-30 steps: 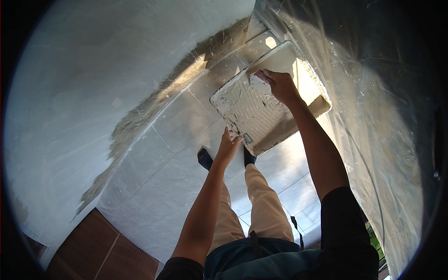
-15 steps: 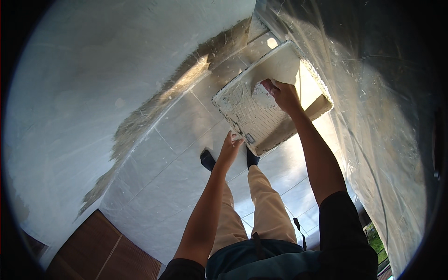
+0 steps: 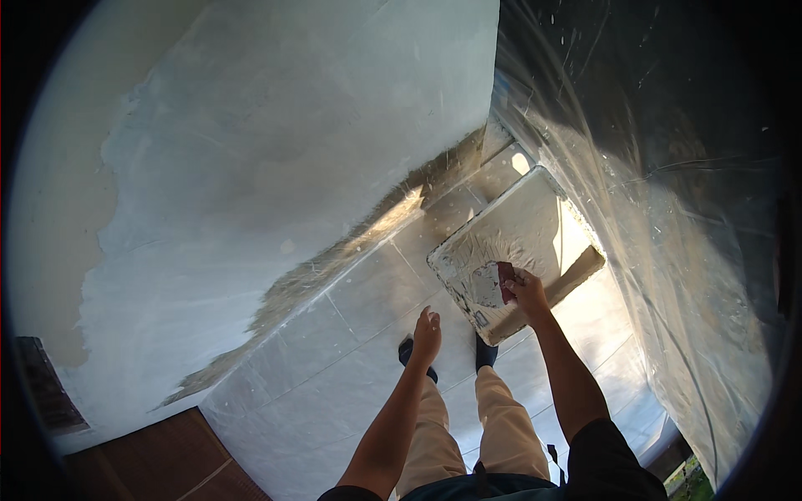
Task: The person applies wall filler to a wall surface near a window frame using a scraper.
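A large shallow tray [image 3: 535, 225] smeared with white plaster lies on the tiled floor by the right wall. My right hand [image 3: 528, 292] reaches down into its near end and grips a small dark red-handled scraper [image 3: 505, 280], whose blade rests in a patch of wet plaster [image 3: 483, 285]. My left hand [image 3: 427, 332] hangs free above the floor near my left shoe, fingers loosely together and holding nothing.
A freshly plastered white wall [image 3: 276, 159] fills the left side. Clear plastic sheeting [image 3: 668, 192] covers the right wall. Pale floor tiles [image 3: 334, 351] are dusted with plaster. Brown boards [image 3: 159, 459] lie at the lower left. My shoes [image 3: 484, 351] stand beside the tray.
My right hand has pulled back from the tray's far end to its near end with the scraper. My left hand has dropped away from the tray's edge. The view has lifted.
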{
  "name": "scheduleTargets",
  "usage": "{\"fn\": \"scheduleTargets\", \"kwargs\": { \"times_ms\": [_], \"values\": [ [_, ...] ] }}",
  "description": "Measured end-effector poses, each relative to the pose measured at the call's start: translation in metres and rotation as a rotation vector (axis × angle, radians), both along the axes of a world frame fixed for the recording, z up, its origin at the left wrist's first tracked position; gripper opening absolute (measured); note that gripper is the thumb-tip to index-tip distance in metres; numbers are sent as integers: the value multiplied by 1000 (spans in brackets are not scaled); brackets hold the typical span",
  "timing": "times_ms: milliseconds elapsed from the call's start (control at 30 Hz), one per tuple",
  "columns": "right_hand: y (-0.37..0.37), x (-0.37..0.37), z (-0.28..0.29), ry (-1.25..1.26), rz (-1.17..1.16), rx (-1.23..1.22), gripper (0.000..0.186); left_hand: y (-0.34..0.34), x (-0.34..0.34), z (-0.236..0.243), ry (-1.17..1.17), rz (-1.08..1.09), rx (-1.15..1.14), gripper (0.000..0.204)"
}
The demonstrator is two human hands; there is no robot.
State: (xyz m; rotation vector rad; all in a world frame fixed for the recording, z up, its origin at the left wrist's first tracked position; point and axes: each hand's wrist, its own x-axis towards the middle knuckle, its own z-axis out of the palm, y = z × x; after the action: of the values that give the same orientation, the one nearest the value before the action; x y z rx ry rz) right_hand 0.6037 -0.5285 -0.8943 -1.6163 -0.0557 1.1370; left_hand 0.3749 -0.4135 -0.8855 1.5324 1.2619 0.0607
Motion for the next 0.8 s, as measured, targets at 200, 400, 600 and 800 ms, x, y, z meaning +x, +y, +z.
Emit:
{"fn": "scheduleTargets", "kwargs": {
  "times_ms": [200,400,600,800],
  "values": [
    [19,-14,38,123,-128,84,24,24,-10,22,10,-130,327,47],
    [41,-1,96,147,-235,289,39,43,13,101,-1,-244,648,52],
    [60,11,147,129,-106,366,45,61,34,180,33,-344,783,57],
    [94,9,233,359,-158,729,50,92,31,248,-20,-320,1005,59]
  ]
}}
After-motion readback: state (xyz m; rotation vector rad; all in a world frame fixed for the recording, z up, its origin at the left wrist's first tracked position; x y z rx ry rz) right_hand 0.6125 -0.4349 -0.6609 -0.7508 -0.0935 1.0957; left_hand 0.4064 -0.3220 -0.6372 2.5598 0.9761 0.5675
